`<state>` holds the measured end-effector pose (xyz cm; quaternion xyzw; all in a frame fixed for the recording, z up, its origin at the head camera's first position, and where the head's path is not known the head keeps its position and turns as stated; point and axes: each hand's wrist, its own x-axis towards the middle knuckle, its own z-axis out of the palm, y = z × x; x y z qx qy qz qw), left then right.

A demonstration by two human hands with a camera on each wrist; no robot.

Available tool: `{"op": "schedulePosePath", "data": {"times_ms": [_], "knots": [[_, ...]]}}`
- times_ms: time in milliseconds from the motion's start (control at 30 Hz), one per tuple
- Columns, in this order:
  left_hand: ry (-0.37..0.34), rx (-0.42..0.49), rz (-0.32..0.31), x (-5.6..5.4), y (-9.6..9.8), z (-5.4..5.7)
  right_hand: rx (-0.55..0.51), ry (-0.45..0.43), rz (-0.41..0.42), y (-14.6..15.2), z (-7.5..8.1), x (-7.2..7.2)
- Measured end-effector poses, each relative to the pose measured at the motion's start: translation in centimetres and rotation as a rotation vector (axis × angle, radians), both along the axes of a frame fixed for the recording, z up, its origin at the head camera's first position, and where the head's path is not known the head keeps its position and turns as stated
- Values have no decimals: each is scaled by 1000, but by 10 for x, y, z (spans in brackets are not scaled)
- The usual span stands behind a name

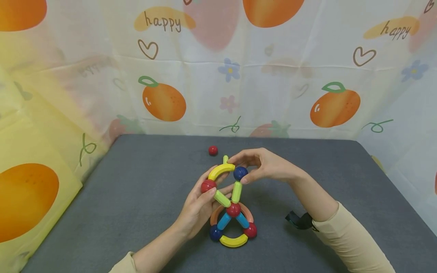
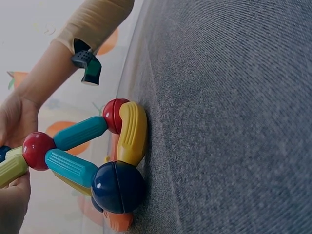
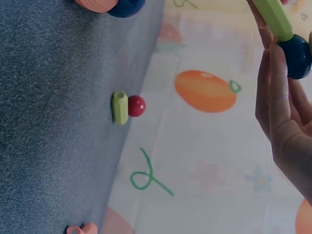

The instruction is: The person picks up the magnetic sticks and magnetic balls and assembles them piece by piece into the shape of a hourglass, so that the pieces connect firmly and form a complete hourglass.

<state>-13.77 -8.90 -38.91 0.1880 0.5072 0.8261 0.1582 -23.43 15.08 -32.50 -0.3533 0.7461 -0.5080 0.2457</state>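
A structure of ball-and-rod building toy pieces stands on the table. Its base has a yellow curved rod (image 1: 233,241), a dark blue ball (image 2: 118,187) and a red ball (image 1: 250,230). Two blue rods (image 2: 80,133) rise to a middle red ball (image 1: 233,209). From there, light green rods (image 1: 237,192) lead up to an upper red ball (image 1: 208,186) and an upper dark blue ball (image 1: 240,173). My left hand (image 1: 197,210) holds the upper red ball, beneath a second yellow curved rod (image 1: 220,170). My right hand (image 1: 269,165) pinches the upper blue ball between thumb and fingers.
Toward the table's back lie a loose red ball (image 1: 213,150) and a light green rod (image 3: 120,107). Pink pieces (image 3: 82,229) show at the right wrist view's lower edge. A black strap (image 1: 299,220) hangs at the right wrist. Printed cloth (image 1: 205,87) hangs behind the grey table (image 1: 136,170).
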Motion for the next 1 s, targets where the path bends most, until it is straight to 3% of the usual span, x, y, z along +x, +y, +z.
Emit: {"op": "schedulePosePath", "data": {"times_ms": [533,800,1000], "knots": [[14,-44,37,2,4,2,-41,12,-4,3,-4,0],[-14,-77,66,3,6,1,-48,32,7,4,-5,1],[-6,-79,73,3,6,2,45,36,-86,-6,-2,2]]}}
